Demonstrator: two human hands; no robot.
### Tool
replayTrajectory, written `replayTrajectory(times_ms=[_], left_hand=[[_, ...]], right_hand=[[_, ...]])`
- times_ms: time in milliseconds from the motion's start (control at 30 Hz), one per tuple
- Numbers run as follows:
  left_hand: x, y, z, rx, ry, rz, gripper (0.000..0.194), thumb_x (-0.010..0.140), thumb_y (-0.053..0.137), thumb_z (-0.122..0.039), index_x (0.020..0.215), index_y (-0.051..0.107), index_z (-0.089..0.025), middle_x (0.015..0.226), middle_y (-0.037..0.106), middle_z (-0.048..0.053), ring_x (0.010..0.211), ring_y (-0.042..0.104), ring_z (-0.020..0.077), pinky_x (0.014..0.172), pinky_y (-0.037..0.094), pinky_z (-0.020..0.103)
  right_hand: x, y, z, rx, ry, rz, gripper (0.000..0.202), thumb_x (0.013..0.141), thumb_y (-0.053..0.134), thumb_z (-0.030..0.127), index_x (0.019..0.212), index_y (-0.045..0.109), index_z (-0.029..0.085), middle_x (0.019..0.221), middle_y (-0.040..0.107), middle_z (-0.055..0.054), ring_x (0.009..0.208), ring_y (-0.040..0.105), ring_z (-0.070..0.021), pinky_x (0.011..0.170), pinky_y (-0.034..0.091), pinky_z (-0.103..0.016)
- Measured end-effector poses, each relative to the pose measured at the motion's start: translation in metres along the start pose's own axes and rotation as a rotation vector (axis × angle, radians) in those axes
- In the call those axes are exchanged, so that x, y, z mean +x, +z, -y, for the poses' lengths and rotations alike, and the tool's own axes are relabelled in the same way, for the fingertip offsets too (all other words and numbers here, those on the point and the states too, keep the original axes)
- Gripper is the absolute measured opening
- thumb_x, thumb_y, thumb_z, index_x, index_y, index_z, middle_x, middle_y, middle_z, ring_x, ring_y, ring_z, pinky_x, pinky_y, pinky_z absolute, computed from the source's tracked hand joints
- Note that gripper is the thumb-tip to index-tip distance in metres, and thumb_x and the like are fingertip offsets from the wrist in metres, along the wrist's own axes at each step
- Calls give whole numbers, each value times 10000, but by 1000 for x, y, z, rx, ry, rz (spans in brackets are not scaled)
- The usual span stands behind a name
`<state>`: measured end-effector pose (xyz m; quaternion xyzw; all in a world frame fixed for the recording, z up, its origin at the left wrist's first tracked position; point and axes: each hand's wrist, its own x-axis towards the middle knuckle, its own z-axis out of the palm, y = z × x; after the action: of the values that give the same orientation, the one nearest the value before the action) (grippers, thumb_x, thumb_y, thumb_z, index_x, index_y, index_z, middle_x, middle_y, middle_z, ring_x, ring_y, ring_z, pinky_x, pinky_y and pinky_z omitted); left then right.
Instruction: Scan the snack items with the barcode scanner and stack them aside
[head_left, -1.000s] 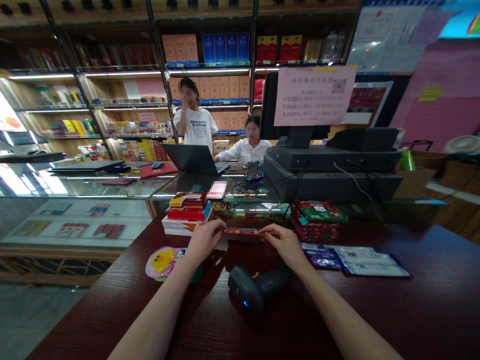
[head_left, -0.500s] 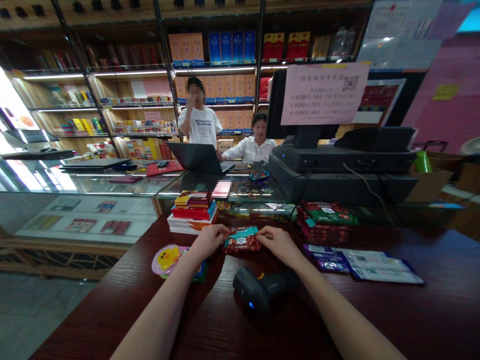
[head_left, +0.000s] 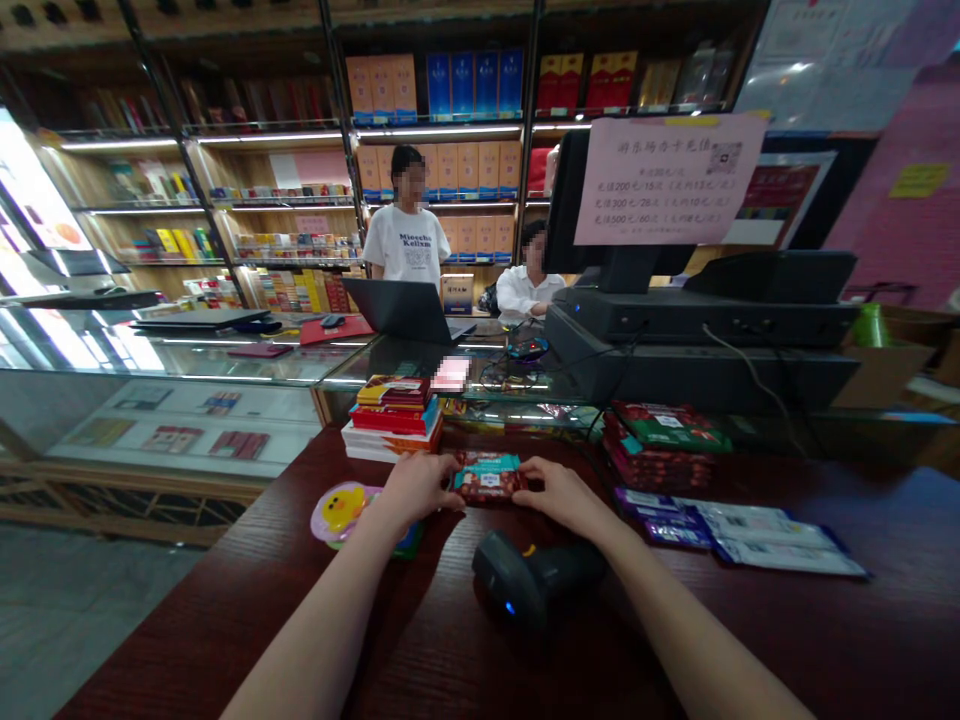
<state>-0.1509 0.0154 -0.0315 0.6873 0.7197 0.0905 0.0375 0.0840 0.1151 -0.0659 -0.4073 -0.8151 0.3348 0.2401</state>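
Observation:
A brown and teal snack packet (head_left: pixel 489 480) with a white barcode label lies at the middle of the dark wooden counter. My left hand (head_left: pixel 421 488) grips its left end, thumb below and fingers above. At the opposite end, my right hand (head_left: pixel 564 492) holds the packet between thumb and fingers. Just in front of it, between my forearms, a black barcode scanner (head_left: pixel 517 580) with a blue light rests on the wood. Partly behind my left wrist is a purple-edged package with a yellow duck (head_left: pixel 341 510).
Stacked boxes (head_left: pixel 394 425) stand behind my left hand. Brown and green packets (head_left: pixel 660 445) are piled at right, beside purple and silver packets (head_left: pixel 780 535). A monitor with a pink sign (head_left: pixel 667 180) rises behind. Two people are beyond the glass counter, near a laptop (head_left: pixel 405 308).
My fingers have shifted from pinching the packet's upper corners to gripping its ends, and it lies straighter. The standing person's raised hand has come down from the face.

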Motion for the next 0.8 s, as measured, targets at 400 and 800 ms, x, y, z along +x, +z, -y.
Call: replayTrajectory(times_ms=[400,800], left_hand=[[5,5,1,-6,-117,-22,209,818,678,-254,1026,685,-237,946,745,57,943,692,244,798,480,305],[8,8,5,-40,-175,-40,222,903,573,-225,1063,727,-231,1027,757,86,1036,693,244,872,496,309]], right_hand=[[12,6,5,-293,-42,75,378,802,667,195,1178,630,215,1192,695,-100,1150,610,-279,946,441,-370],[33,11,12,-422,-35,119,463,856,653,289,1300,564,191,1089,656,-121,1109,589,-262,893,427,-325]])
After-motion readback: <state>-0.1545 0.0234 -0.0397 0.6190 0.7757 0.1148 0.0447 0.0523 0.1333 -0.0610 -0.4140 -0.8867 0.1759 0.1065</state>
